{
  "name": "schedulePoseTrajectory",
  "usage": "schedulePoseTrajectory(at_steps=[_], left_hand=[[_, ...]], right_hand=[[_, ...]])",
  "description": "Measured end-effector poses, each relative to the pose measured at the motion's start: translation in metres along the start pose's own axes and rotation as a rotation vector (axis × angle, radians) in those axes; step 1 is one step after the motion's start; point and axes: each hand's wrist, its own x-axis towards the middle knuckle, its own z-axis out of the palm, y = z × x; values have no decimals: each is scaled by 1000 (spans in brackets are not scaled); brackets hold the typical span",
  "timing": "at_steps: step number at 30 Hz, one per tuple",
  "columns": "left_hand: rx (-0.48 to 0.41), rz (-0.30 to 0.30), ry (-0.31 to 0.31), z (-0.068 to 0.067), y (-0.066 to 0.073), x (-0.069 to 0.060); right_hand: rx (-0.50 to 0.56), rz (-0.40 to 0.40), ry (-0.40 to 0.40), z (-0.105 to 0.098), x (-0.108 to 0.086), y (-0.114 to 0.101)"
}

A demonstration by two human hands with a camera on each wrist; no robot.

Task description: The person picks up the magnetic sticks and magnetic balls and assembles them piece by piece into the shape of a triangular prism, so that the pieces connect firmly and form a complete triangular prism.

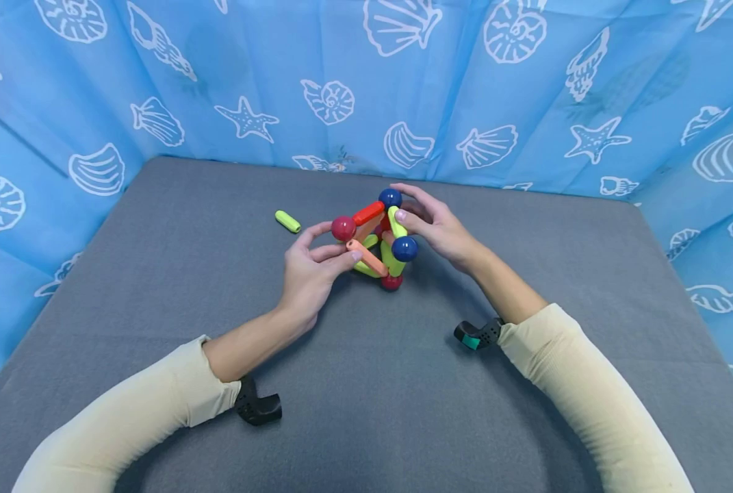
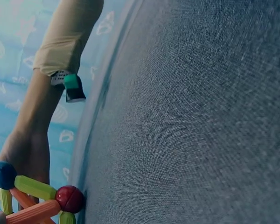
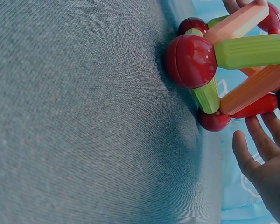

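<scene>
A toy frame of building rods and balls stands mid-table. My left hand (image 1: 309,277) pinches an orange rod (image 1: 371,260) on its left side, fingertips by a crimson ball (image 1: 343,229). My right hand (image 1: 438,228) holds the frame's upper right, thumb on a yellow-green rod (image 1: 395,220) between two dark blue balls (image 1: 405,248). A red rod (image 1: 369,213) joins the crimson ball to the rear blue ball. The right wrist view shows more crimson balls (image 3: 191,60) low down and my right fingertips (image 3: 259,133) against the red rod. My left hand is hardly seen in its own wrist view.
One loose yellow-green rod (image 1: 288,221) lies on the grey cloth-covered table (image 1: 366,383), left of the frame. A blue curtain (image 1: 317,61) with white shell prints hangs behind and at both sides. Black devices (image 1: 258,405) are strapped to both wrists.
</scene>
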Motion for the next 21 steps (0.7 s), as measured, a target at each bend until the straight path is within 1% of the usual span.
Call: schedulePoseTrajectory(at_steps=[2,5,9,14,18,21], left_hand=[[16,-16,8,1,0,1],[8,-44,19,2,0,4],[-1,-66,36,3,0,8],[28,-94,46,4,0,11],[25,-102,15,1,-1,13],[35,-103,-31,-5,0,13]], right_hand=[[4,-4,-2,0,0,0],[4,-7,-1,0,0,1],[0,-4,0,0,-1,0],[0,-1,1,1,0,-1],[2,1,4,1,0,-1],[-3,1,5,1,0,0]])
